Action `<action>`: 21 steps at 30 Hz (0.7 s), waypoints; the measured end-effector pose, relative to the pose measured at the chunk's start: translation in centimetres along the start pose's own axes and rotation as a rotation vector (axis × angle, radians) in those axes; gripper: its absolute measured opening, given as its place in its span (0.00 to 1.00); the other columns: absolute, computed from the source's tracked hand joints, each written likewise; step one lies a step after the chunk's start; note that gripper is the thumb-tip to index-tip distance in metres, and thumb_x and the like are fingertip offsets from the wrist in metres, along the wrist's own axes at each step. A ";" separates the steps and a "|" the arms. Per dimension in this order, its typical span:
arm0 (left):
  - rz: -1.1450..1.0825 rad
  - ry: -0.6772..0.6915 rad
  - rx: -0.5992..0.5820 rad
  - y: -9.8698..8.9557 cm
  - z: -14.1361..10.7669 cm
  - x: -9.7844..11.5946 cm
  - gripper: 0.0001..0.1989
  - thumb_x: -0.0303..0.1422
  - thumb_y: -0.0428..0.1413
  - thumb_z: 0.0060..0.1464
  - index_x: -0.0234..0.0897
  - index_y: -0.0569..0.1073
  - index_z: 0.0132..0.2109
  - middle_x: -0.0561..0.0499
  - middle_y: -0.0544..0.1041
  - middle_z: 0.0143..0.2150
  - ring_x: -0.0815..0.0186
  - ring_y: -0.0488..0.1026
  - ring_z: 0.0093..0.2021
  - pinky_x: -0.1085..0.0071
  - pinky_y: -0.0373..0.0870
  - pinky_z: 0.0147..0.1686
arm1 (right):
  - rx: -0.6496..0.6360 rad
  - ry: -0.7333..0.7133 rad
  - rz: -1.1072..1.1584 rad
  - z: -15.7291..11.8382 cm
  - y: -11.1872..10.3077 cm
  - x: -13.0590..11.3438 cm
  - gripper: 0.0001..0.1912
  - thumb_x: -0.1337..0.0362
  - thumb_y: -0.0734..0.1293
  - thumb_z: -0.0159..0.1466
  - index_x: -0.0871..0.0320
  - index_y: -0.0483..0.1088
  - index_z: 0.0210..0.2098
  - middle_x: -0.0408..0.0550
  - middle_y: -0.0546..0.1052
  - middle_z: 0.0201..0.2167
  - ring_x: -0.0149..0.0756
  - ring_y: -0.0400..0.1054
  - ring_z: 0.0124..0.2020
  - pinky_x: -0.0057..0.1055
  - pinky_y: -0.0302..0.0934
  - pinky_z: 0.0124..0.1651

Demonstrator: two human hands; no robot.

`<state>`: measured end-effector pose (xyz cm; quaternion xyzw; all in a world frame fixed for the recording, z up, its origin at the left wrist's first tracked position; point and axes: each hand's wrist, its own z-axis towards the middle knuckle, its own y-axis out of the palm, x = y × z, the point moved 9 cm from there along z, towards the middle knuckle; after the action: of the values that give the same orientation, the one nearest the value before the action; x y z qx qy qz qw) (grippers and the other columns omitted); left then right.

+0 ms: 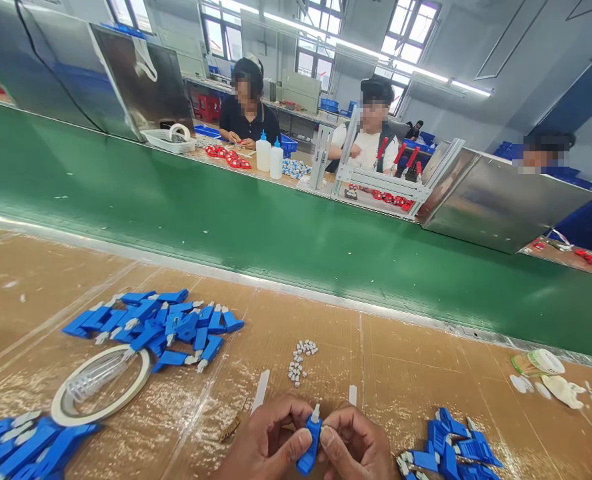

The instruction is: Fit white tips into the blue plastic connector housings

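Pinching a small blue plastic part (pixel 309 443) between them, the left hand (pixel 263 443) and right hand (pixel 356 445) meet at the near edge of the cardboard-covered table (pixel 426 360), fingers of both clamped on it, its white tip up. Just beyond lies a cluster of tiny white pieces (pixel 300 360). A heap of blue parts (pixel 161 327) sits far left, a tape roll (pixel 101 387) near it.

Both hands at the near table edge, left hand (pixel 269 443) and right hand (pixel 356 447) together on a clip (pixel 310 448), tape roll (pixel 101 393) far left, clip pile (pixel 161 327) behind it, small caps (pixel 300 360) straight ahead, conveyor belt (pixel 226 213) beyond the table
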<state>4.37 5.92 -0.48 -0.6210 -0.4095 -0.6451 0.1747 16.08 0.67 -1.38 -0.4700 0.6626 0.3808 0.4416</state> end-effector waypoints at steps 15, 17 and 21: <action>-0.151 0.001 -0.051 0.6 -0.4 -0.6 0.17 0.46 0.61 0.55 0.34 0.76 0.36 0.46 0.79 0.29 0.65 0.74 0.30 0.71 0.65 0.30 | -0.224 0.199 0.324 1.3 0.8 3.0 0.18 0.54 0.83 0.46 0.61 0.82 0.29 0.43 0.76 0.18 0.22 0.66 0.16 0.17 0.60 0.20; -0.140 0.008 -0.045 0.6 -0.4 -0.5 0.16 0.45 0.61 0.55 0.34 0.76 0.35 0.46 0.79 0.29 0.63 0.75 0.30 0.71 0.65 0.30 | -0.230 0.190 0.338 1.3 0.9 2.8 0.17 0.54 0.83 0.47 0.60 0.83 0.29 0.42 0.75 0.18 0.22 0.65 0.16 0.17 0.61 0.20; -0.152 -0.004 -0.056 0.9 -0.5 0.0 0.15 0.44 0.61 0.55 0.36 0.76 0.35 0.46 0.80 0.29 0.64 0.74 0.30 0.71 0.65 0.30 | -0.245 0.171 0.355 1.2 1.2 2.3 0.15 0.56 0.83 0.47 0.59 0.83 0.27 0.41 0.74 0.20 0.22 0.67 0.17 0.17 0.62 0.19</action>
<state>4.67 5.04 -0.15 -0.5941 -0.4376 -0.6665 0.1066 14.86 1.48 -3.83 -0.4268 0.7187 0.4889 0.2495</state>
